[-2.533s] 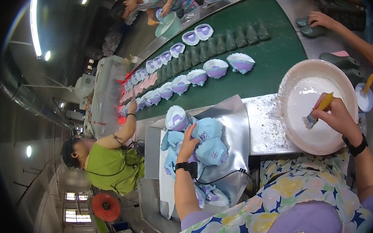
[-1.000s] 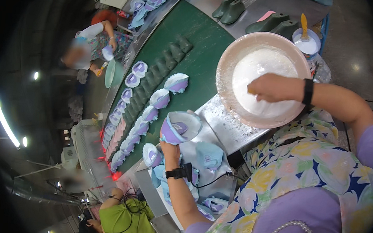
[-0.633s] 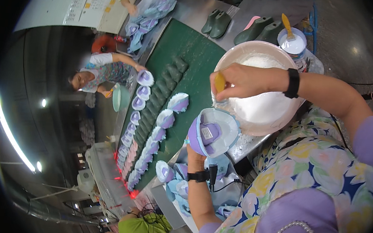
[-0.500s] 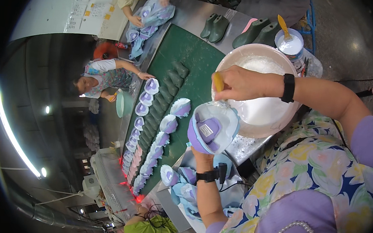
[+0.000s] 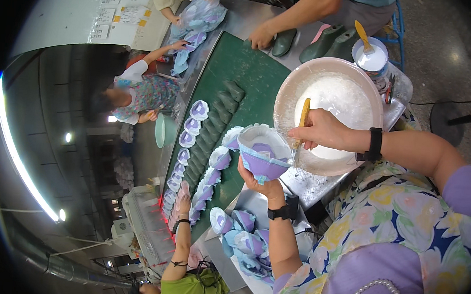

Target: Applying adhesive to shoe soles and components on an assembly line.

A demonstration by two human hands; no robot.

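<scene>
A purple and light-blue shoe upper (image 5: 263, 161) rests in my left hand (image 5: 264, 184), its white-lined opening turned up and the fingers wrapped around its underside. With my right hand (image 5: 325, 127) I grip a brush (image 5: 304, 112) by its yellow handle. The bristles point down and touch the upper's right edge. Just beyond that hand stands a wide pinkish basin (image 5: 377, 92) of white, paste-like liquid (image 5: 336, 94). On the tray close to my left forearm lies a pile of similar uppers (image 5: 249, 242).
A green belt (image 5: 258, 68) carries rows of uppers (image 5: 192, 126) and dark green shoe lasts (image 5: 215, 118). A white-filled tub (image 5: 371, 59) holds another brush, beside pliers (image 5: 390, 88). Co-workers' hands reach over the belt's far end, left side and near end.
My right hand with the brush has moved right and down, to the upper's right edge. The upper has tilted in my left hand. Co-workers' arms have reached in over the belt.
</scene>
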